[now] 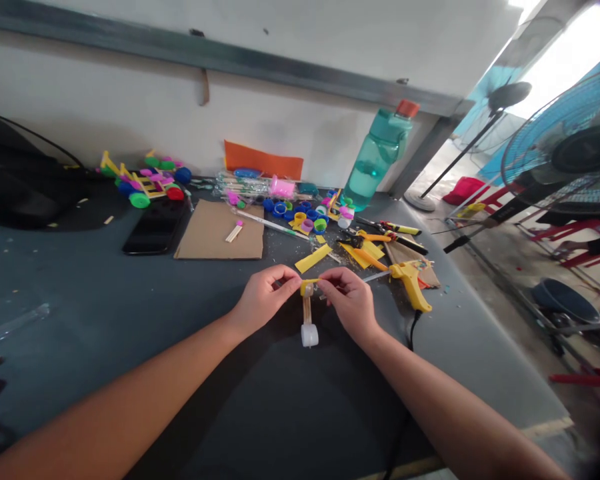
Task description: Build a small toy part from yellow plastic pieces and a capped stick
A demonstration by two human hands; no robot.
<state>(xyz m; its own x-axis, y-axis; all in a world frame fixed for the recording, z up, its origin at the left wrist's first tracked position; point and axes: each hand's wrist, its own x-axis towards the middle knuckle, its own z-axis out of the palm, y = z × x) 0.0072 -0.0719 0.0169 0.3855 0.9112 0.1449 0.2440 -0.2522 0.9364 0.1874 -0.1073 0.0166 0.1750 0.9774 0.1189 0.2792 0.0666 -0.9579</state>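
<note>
I have both hands close together above the dark grey worktop [180, 313]. The left hand [266, 299] pinches one end of a short, narrow yellow strip [310, 281] between thumb and fingertips; the right hand [351, 303] pinches near its other end. The strip sits at the top of a small wooden-stick assembly [307, 312], which runs down toward me from between the hands and has a round white plastic cap [310, 335] at its near end. Just beyond my fingers I see a flat yellow rectangular piece [313, 258] lying on the worktop. Right of the right hand lies a yellow glue gun [411, 285] with a black cord. Farther back are a brown cardboard sheet [215, 233] and a translucent teal bottle [375, 163] with an orange lid.
</note>
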